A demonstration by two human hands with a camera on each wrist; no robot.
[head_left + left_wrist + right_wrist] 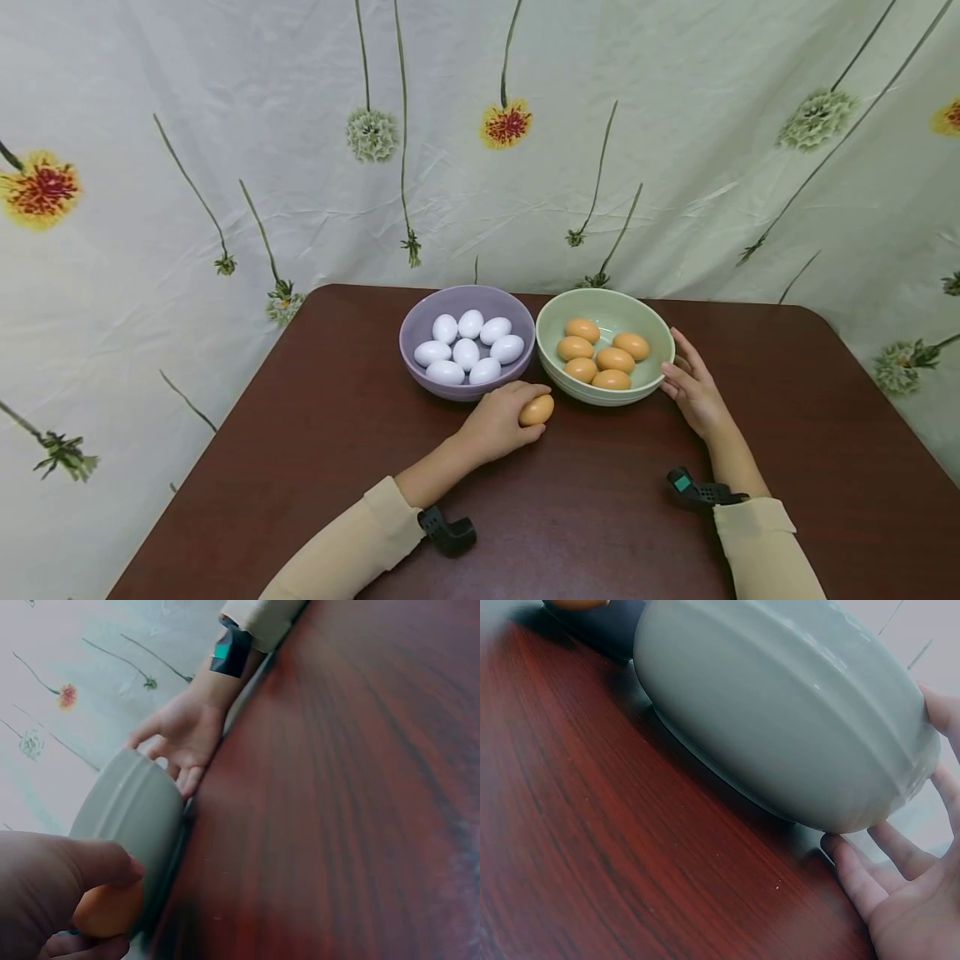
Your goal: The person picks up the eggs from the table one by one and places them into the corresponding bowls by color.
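Note:
In the head view, my left hand [498, 423] grips a brown egg [537, 410] between thumb and fingers, just in front of the gap between two bowls. The left wrist view shows the same egg [109, 909] close beside the green bowl's outer wall. My right hand [696, 390] rests its fingertips against the right side of the light green bowl [551, 327], its fingers spread along the outside and thumb near the rim. Several brown eggs [615, 360] lie in that bowl. To its left stands a purple bowl [412, 332] with several white eggs [467, 355].
Both bowls stand side by side near the far edge of a dark reddish-brown table [570, 517]. Behind the table hangs a pale cloth [465, 200] printed with flowers. A black band [448, 533] is on the left wrist, another band [705, 493] on the right.

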